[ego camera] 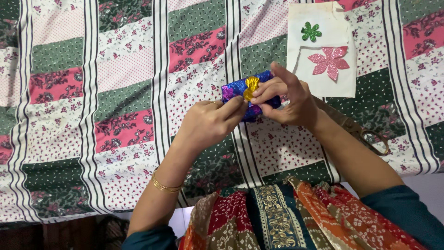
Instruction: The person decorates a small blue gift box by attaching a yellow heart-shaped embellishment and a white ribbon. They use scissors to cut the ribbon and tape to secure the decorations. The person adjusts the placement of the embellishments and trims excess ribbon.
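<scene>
A small box wrapped in shiny blue and purple foil point(237, 88) is held between both hands above a patterned cloth. A gold foil piece point(251, 86) sits on its top. My left hand point(210, 122) grips the box from the near left side, fingers closed on its edge. My right hand point(289, 97) holds the right end, with fingertips touching the gold piece and the index finger raised. A gold bangle is on my left wrist.
The striped floral cloth point(115, 92) covers the whole surface. A white sheet point(321, 51) with a green glitter flower point(311, 31) and a pink glitter flower point(329, 61) lies at the far right. Scissors point(365, 134) lie beside my right forearm.
</scene>
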